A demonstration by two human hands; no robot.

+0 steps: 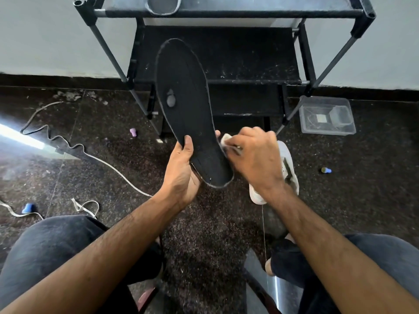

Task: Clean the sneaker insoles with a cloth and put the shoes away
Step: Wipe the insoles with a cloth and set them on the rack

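Mid-frame, the black insole [188, 109] is gripped at its heel end by the left hand [181, 171] — long axis running up toward the shoe rack [226, 64]. A white cloth [226, 140] is pinched in the right hand [256, 155], pressed against the insole's right edge — toe end well above both hands.

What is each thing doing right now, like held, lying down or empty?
insole: held up, worn spot showing
left hand: grips the insole's lower end
right hand: holds the cloth against the insole's edge
cloth: bunched in fingers
white sneaker: lying on the floor
plastic box: open, on the floor
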